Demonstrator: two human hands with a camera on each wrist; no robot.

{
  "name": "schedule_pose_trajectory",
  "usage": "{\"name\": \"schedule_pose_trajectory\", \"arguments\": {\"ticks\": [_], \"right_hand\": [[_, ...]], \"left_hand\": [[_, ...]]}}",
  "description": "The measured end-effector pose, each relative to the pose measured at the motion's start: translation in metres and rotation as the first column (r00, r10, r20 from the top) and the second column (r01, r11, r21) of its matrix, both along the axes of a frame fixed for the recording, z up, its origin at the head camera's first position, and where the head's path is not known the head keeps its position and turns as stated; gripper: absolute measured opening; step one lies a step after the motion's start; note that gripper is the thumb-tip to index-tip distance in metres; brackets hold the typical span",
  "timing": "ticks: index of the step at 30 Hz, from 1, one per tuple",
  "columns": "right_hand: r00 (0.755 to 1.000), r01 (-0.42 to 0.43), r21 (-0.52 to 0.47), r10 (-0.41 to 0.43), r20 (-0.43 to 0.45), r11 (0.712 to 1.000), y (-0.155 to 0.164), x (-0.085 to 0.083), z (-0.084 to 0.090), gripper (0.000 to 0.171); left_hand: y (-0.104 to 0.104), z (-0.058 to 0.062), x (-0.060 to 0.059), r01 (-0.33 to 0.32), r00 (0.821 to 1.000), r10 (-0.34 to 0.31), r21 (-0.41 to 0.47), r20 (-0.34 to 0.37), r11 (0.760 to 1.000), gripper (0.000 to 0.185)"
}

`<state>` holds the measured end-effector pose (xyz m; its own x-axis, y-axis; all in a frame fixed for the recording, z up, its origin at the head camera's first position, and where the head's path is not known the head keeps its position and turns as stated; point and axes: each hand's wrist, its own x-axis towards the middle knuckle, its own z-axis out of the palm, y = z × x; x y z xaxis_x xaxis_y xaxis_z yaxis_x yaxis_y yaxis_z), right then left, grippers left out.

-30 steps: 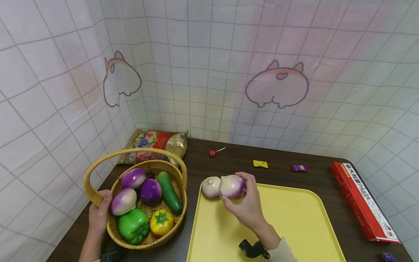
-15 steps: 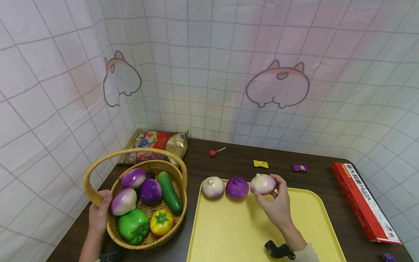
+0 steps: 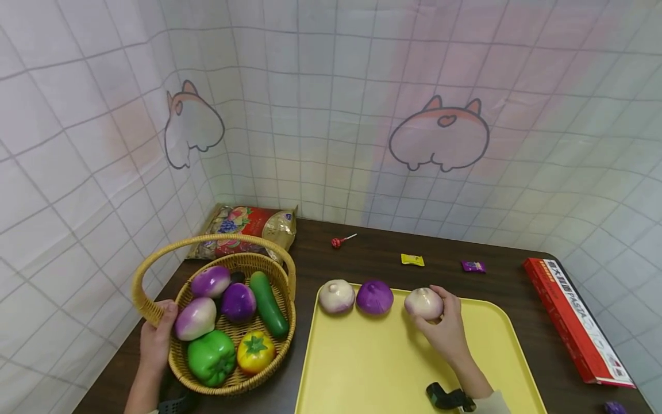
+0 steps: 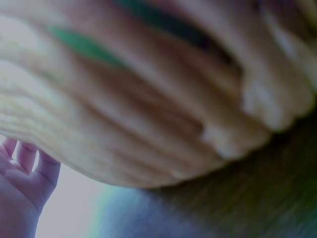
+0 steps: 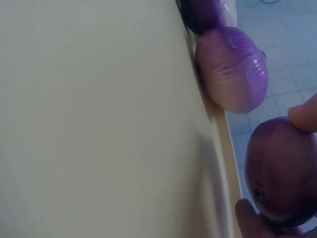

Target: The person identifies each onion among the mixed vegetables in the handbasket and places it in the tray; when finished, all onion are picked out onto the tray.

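Pale onion point(image 3: 423, 303) has come down onto the yellow tray point(image 3: 481, 368) (third in its row), right hand point(image 3: 446, 329) still curled round it; left hand point(image 3: 155, 340) keeps gripping the basket point(image 3: 155, 313).

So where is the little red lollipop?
In the head view, the small red lollipop lies on the dark brown table, behind the yellow plastic tray and right of the shiny red snack bag.

Dark brown table point(image 3: 362, 261) is carrying a wicker basket point(image 3: 234, 384), yellow tray point(image 3: 372, 368), snack bag point(image 3: 243, 224), lollipop point(image 3: 338, 241), yellow sachet point(image 3: 411, 260), purple sachet point(image 3: 473, 266) and red pasta box point(image 3: 574, 319) lying along the right edge.
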<state>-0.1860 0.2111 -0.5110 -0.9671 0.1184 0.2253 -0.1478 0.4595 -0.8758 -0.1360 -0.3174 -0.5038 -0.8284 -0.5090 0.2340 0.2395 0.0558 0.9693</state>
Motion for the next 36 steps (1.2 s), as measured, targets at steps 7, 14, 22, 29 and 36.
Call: {"name": "schedule_pose_trajectory", "arguments": {"ticks": [7,14,22,29,36], "right_hand": [[0.999,0.004,0.034,-0.005,0.038,0.999,0.0033,-0.0014,-0.0073,0.073],[0.999,-0.007,0.067,0.005,0.035,0.998,0.0003,-0.0024,-0.0086,0.073],[0.997,-0.062,0.082,0.058,0.048,0.995,-0.0009,-0.0031,-0.009,0.075],[0.997,-0.067,0.079,0.063,0.047,0.995,-0.0018,-0.0039,-0.0103,0.076],[0.996,-0.084,0.065,0.082,0.03,0.994,-0.0022,-0.004,-0.0113,0.079]], "left_hand": [[0.0017,0.0021,0.0006,-0.008,1.0,0.008,-0.003,0.008,1.0,0.012],[0.001,0.0007,0.0004,-0.008,1.0,0.008,0.02,0.005,1.0,0.014],[0.0012,0.0001,-0.0007,-0.004,1.0,0.004,0.013,-0.015,1.0,0.007],[0.0014,-0.0001,-0.0003,0.008,1.0,-0.007,0.029,-0.026,1.0,0.011],[0.0014,0.0001,-0.0007,0.003,1.0,-0.002,0.026,-0.019,1.0,0.01]]}}
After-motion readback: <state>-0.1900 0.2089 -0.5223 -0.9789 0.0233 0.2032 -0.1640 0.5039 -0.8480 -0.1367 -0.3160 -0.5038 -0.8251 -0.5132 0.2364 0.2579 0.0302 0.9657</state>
